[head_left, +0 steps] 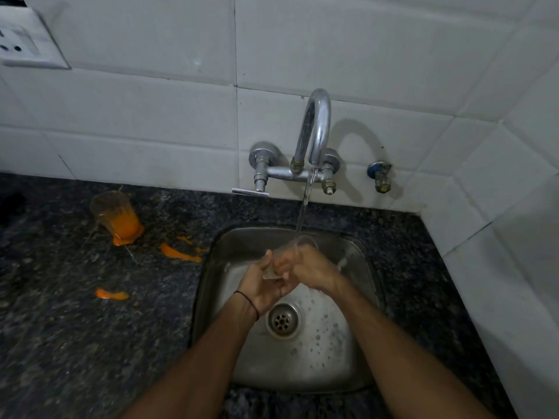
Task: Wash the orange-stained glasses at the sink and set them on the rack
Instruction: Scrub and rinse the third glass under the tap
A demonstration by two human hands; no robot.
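Both hands meet over the sink (361, 267), clamped on one clear glass (306, 241) between them. The left hand (261, 285) cups it from the left and below, thumb up along its side; the right hand (307, 267) curls round it from the right, knuckles upward. The glass is held above the basin, tilted, with its rim toward the wall and right under the tap (316, 128). A thin stream of water (303, 207) runs from the spout and lands at the rim. Most of the glass is hidden by the fingers, so whether any orange is left inside cannot be told. A dark band (250, 302) circles the left wrist. Below the hands lies the drain (283, 319), and the steel floor around it is wet and dotted with bubbles. On the dark speckled counter (75, 343), well to the left of the sink, stands a second glass (116, 214) — upright, with orange liquid in its lower part and an orange puddle (125, 239) at its foot. Two more orange smears lie on the stone: one (180, 253) near the sink's left edge, another (111, 294) nearer the person. White tiles (151, 101) back the counter, with a socket plate (27, 43) high on the left and a small valve (379, 176) on the wall to the right of the tap.
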